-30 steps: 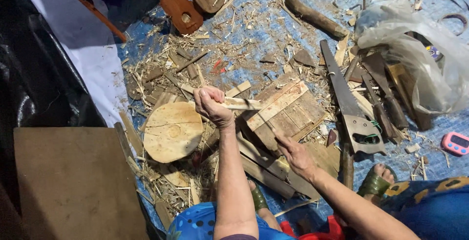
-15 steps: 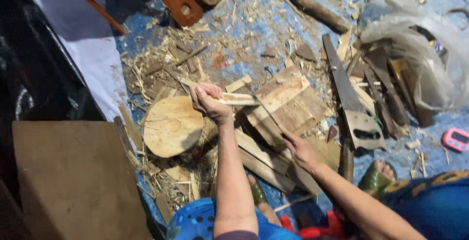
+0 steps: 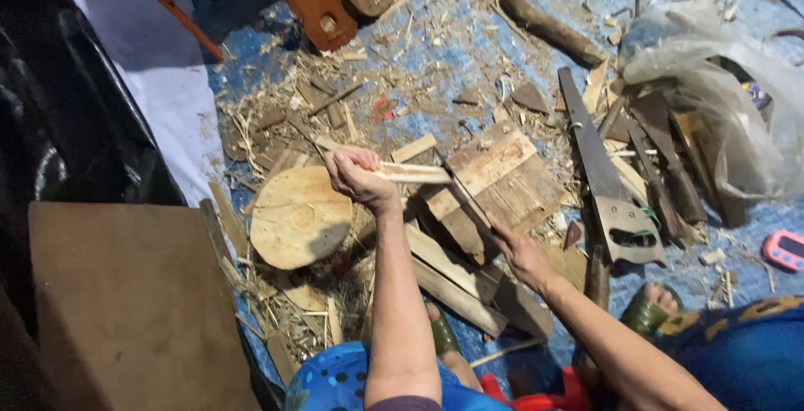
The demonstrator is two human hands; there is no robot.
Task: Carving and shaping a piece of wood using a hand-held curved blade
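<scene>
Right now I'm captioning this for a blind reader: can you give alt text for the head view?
A person's left hand grips a pale wood strip above a round wood block, while the right hand holds a thin blade against it. A handsaw and wood scraps lie on the blue tarp.

A pale wooden stick (image 3: 410, 172) lies over a blue tarp (image 3: 452, 51), beside a pink gadget (image 3: 784, 250).

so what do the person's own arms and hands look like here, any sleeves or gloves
Both arms are bare to the lower frame edge; no sleeves are visible. The left hand and right hand wear no gloves. No rings, watch or bands can be made out.
</scene>
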